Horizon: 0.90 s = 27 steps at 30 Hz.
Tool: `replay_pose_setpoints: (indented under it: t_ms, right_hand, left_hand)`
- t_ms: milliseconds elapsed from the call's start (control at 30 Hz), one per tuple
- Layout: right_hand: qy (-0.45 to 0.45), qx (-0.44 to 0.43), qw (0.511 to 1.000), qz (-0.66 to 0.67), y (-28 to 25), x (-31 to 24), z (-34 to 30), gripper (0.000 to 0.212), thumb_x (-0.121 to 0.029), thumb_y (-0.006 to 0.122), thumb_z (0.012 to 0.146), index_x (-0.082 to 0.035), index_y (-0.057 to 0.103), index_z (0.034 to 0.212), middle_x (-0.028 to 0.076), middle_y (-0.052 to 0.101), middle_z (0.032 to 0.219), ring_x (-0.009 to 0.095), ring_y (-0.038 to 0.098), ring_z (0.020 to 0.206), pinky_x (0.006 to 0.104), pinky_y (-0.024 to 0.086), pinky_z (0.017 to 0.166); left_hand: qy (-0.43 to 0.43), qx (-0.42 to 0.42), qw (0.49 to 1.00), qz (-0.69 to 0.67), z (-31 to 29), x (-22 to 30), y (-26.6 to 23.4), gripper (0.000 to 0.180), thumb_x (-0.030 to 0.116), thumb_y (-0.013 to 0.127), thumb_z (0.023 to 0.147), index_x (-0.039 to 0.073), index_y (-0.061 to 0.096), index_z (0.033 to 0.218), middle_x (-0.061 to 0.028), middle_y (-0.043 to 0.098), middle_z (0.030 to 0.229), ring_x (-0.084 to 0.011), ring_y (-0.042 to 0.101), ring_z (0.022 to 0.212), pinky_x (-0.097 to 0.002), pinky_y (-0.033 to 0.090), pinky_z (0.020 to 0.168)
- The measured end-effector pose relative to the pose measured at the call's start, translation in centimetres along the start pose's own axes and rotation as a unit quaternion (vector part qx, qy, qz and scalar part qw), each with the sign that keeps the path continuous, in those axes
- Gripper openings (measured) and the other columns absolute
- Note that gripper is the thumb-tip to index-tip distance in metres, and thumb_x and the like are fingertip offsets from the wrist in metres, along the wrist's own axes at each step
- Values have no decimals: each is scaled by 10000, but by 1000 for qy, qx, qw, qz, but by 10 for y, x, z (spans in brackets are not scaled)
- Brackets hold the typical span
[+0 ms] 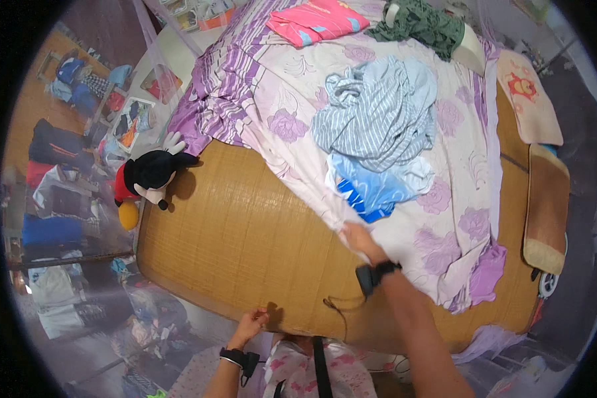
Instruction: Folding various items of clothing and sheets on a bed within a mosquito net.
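Observation:
A white bed sheet [298,73] with purple flowers lies over part of a woven brown mat [212,225], its near edge running slantwise across the bed. My right hand [359,240] is closed on that edge, fingers pinching the fabric. Close beyond it rest a blue-and-white plastic bag [371,182] and a crumpled blue-grey striped cloth [385,113]. My left hand [252,324] hovers at the mat's near edge, fingers loosely bent and apart, with nothing in them. Each wrist wears a dark band with a small device.
A plush mouse toy [154,176] sits on the mat's left corner. Pink cloth [318,21] and dark green cloth [414,26] lie at the far end. Along the right stand a peach mat [527,96] and a brown pad [546,209]. Sheer netting surrounds the bed; folded clothes [53,229] show at left.

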State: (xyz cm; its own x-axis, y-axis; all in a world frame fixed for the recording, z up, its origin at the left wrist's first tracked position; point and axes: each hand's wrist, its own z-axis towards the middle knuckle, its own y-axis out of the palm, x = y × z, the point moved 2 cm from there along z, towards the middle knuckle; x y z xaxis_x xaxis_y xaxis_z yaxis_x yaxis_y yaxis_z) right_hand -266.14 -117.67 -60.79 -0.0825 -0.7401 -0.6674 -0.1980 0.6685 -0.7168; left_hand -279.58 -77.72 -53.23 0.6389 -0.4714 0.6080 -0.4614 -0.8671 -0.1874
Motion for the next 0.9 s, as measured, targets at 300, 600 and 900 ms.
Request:
replay_pose_setpoints:
  t_ms: [300, 600, 900]
  right_hand:
    - [126, -116, 924, 343, -66, -53, -100, 267, -258, 496, 887, -33, 570, 1008, -42, 506, 704, 52, 423, 637, 218, 368, 559]
    - [110, -159, 903, 385, -55, -85, -139, 278, -256, 488, 890, -19, 531, 1029, -12, 486, 723, 78, 412, 691, 245, 373, 610]
    - [115, -246, 932, 241, -38, -64, -167, 322, -256, 471, 878, -44, 493, 1119, 157, 592, 918, 243, 554, 847, 345, 422, 754]
  left_hand:
    - [-11, -125, 941, -313, 116, 118, 29, 586, 543, 408, 850, 63, 429, 1185, -97, 532, 1135, -176, 512, 1014, -324, 434, 808]
    - [102, -241, 724, -638, 182, 266, 81, 681, 570, 417, 827, 44, 372, 1259, -123, 459, 1237, -284, 467, 1095, -437, 359, 951]
    - [115, -53, 725, -677, 128, 193, -52, 347, 217, 431, 897, -7, 471, 1158, -135, 530, 1155, -257, 503, 1066, -394, 380, 951]
